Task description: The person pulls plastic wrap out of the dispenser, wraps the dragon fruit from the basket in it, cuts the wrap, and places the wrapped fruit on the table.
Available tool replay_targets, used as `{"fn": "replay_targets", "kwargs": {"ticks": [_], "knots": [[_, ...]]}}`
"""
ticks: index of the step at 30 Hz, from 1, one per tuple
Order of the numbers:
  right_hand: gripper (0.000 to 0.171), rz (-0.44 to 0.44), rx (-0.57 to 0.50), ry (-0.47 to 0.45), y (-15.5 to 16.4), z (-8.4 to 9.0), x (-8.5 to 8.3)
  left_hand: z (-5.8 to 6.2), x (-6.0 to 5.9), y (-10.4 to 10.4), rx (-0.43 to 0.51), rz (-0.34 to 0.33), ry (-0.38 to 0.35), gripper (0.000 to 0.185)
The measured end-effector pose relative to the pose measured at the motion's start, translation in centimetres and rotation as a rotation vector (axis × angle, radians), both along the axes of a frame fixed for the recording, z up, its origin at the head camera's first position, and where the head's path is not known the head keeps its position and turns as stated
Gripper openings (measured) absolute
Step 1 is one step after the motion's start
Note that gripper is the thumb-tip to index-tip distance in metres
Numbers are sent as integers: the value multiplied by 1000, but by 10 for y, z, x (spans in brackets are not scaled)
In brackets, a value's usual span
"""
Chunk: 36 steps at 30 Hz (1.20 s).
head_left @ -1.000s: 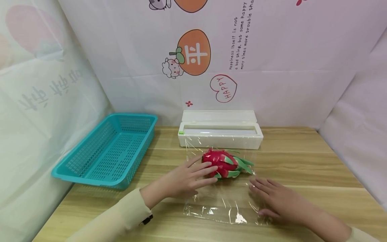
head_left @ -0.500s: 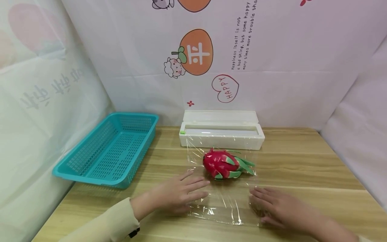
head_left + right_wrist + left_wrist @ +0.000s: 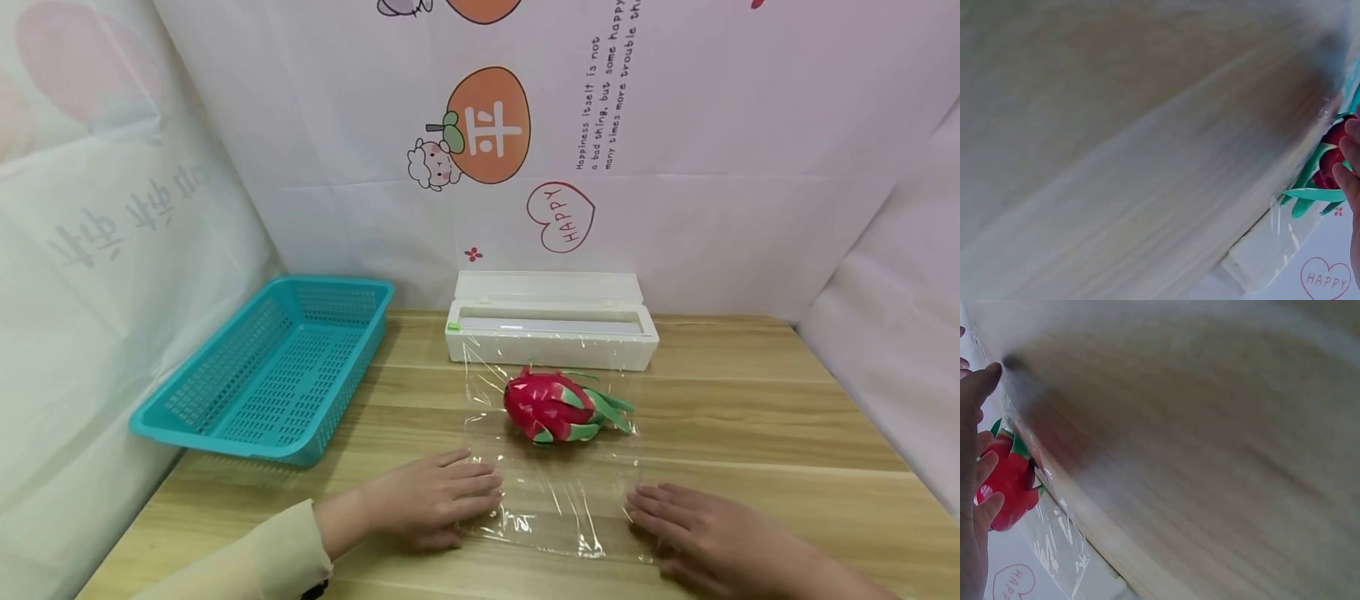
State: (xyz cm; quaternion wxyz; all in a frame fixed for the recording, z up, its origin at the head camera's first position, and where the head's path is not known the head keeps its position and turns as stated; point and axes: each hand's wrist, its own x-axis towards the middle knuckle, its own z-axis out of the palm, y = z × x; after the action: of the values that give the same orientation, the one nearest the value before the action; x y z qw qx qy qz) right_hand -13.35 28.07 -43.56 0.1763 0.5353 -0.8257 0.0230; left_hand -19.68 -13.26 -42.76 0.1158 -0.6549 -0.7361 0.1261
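Observation:
A red dragon fruit [image 3: 551,407] with green scales lies on a sheet of clear plastic wrap [image 3: 558,500] spread on the wooden table [image 3: 750,417]. My left hand [image 3: 442,500] rests flat on the table, fingers straight, its tips on the wrap's near left edge. My right hand [image 3: 690,533] lies flat at the wrap's near right corner, fingers spread. Neither hand touches the fruit. In the left wrist view the dragon fruit [image 3: 1007,478] shows past my left hand [image 3: 972,487]. The right wrist view shows the dragon fruit [image 3: 1329,159] beside my right hand [image 3: 1350,156].
A white wrap dispenser box [image 3: 551,321] stands open behind the fruit, and the sheet runs back to it. A teal plastic basket [image 3: 277,367] sits at the left. Printed sheets wall in the table at the back and both sides.
My left hand has left the dragon fruit and drawn back to the wrap's near left edge. My right hand has slid slightly nearer to me. The fruit stays put.

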Motion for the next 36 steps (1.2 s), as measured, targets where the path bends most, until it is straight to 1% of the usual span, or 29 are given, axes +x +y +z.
{"fn": "replay_targets", "kwargs": {"ticks": [3, 6, 10, 15, 21, 26, 30, 36], "knots": [[52, -2, 21, 9, 2, -3, 0, 0, 1, 0, -36, 13, -14, 65], [51, 18, 24, 18, 3, -7, -2, -1, 2, -1, -52, 9, -28, 61], [45, 63, 5, 40, 5, -11, -5, -1, 4, -1, -43, -23, -37, 52], [42, 82, 0, 62, 6, -14, -6, -2, 5, -2, -13, -56, -32, 43], [40, 86, -6, 63, 7, -16, -7, -4, 7, -3, -16, -53, -39, 37], [37, 97, -11, 75, 6, -17, -7, -6, 8, -3, -2, -47, -10, 31], [36, 101, 1, 90, 5, -17, -7, -7, 9, -4, -27, -46, 28, 31], [40, 93, 75, 107, 3, -14, -7, -6, 12, -3, -77, -37, 84, 32]]}}
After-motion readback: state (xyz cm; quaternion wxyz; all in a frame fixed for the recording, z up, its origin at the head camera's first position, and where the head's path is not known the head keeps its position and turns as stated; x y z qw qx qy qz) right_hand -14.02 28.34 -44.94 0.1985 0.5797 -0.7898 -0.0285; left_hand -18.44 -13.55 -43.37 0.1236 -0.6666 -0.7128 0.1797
